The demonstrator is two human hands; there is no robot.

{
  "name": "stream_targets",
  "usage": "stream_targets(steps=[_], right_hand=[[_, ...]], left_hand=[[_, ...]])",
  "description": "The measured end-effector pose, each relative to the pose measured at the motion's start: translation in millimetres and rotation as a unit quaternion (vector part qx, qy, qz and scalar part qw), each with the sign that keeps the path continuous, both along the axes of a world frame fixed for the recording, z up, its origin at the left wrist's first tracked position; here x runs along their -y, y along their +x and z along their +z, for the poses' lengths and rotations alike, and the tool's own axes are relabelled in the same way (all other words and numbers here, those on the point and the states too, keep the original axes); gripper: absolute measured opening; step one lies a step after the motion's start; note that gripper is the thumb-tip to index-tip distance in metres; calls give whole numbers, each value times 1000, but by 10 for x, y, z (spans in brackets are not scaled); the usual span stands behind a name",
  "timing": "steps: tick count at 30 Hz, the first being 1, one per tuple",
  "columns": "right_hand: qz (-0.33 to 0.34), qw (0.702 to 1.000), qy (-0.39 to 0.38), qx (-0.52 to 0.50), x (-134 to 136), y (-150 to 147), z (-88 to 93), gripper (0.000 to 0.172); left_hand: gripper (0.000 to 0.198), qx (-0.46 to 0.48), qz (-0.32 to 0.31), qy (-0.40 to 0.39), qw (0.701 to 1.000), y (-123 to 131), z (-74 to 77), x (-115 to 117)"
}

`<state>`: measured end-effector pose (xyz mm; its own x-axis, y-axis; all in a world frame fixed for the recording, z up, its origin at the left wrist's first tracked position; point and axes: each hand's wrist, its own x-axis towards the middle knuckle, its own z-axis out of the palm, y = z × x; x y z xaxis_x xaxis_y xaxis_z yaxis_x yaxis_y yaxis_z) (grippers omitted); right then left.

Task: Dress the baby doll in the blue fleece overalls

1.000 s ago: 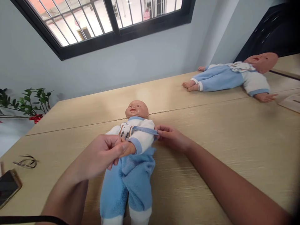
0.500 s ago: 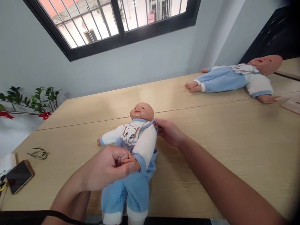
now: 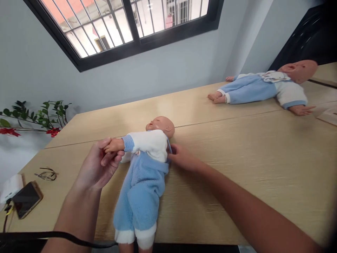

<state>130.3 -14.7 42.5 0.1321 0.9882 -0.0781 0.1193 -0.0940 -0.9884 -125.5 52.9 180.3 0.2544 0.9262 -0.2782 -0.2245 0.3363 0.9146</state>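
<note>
A baby doll (image 3: 143, 179) in a white top and fuzzy blue overalls lies on its back on the table, head away from me, rolled slightly to the left. My left hand (image 3: 98, 167) is closed around the doll's hand (image 3: 115, 144) and holds that arm stretched across its chest. By the doll's shoulder, my right hand (image 3: 184, 157) pinches a blue strap (image 3: 169, 144) of the overalls. The strap runs down behind the shoulder, and its lower part is hidden. The raised sleeve covers most of the bear face on the bib.
A second doll (image 3: 250, 89) in similar clothes lies at the back right. On the left are glasses (image 3: 46, 174), a phone (image 3: 27, 199) and a white box (image 3: 12, 188). A black cable (image 3: 60, 237) crosses the lower left. A plant (image 3: 50, 114) stands beyond the table (image 3: 223, 158).
My left hand has carried the doll's arm left and up across its chest, and the body has rolled left. My right hand has drawn the strap down from the shoulder's front to behind it.
</note>
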Motion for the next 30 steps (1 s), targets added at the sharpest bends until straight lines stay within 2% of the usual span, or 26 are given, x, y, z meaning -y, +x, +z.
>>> stream_targets(steps=[2, 4, 6, 10, 12, 14, 17, 19, 21, 24, 27, 28, 30], right_hand=[[-85, 991, -6, 98, -45, 3, -13, 12], [-143, 981, -12, 134, -82, 54, -13, 14], [-127, 983, -27, 126, -74, 120, 12, 19], [0, 988, -94, 123, 28, 171, 66, 29], [-10, 990, -101, 95, 39, 143, 62, 35], [-69, 994, -80, 27, 7, 119, 55, 36], [-115, 991, -25, -68, -46, 157, 86, 33], [-93, 990, 11, -104, -35, 230, 138, 36], [-54, 990, 35, -126, 15, 308, 195, 40], [-21, 992, 15, -121, 118, 390, 263, 46], [-3, 999, -20, -32, 195, 427, 304, 57], [3, 1000, -22, 1, 208, 434, 310, 61], [11, 998, -12, 53, 213, 445, 304, 63]], left_hand=[[21, 11, -9, 21, 1000, 37, 28, 34], [20, 19, -19, 43, 999, 84, 41, 67], [19, 23, -24, 55, 998, 139, 35, 94], [19, 12, -44, 63, 997, 229, -23, 147], [22, -11, -71, 72, 995, 253, -66, 195], [30, -60, -122, 97, 986, 280, -112, 281], [40, -179, -250, 151, 940, 363, -186, 498], [38, -235, -336, 176, 895, 456, -237, 674], [30, -253, -408, 198, 855, 566, -282, 825], [18, -264, -484, 273, 788, 721, -309, 907], [14, -278, -498, 362, 737, 836, -287, 753], [15, -291, -481, 389, 730, 870, -280, 653], [19, -341, -407, 444, 722, 942, -285, 404]])
